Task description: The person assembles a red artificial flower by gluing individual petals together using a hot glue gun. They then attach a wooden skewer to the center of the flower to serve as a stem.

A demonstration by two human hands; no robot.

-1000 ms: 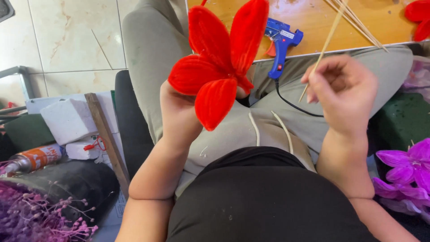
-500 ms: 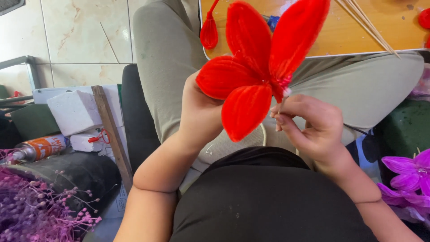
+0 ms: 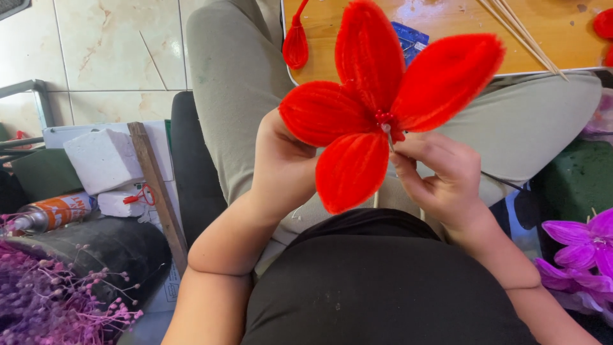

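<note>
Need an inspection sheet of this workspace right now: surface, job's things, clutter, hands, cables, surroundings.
Surface: wooden board across the lap, glossy.
Job's things: red fuzzy flower with four petals, held up over the lap; spare red petal on the board's edge.
Clutter: thin wooden sticks, blue tool partly hidden behind the flower.
Hands: left hand grips the flower from behind; right hand pinches at its centre.
Cables: thin dark cord over the right thigh.
Surroundings: purple flowers, dried purple sprigs, white foam blocks, spray can, tiled floor.
</note>
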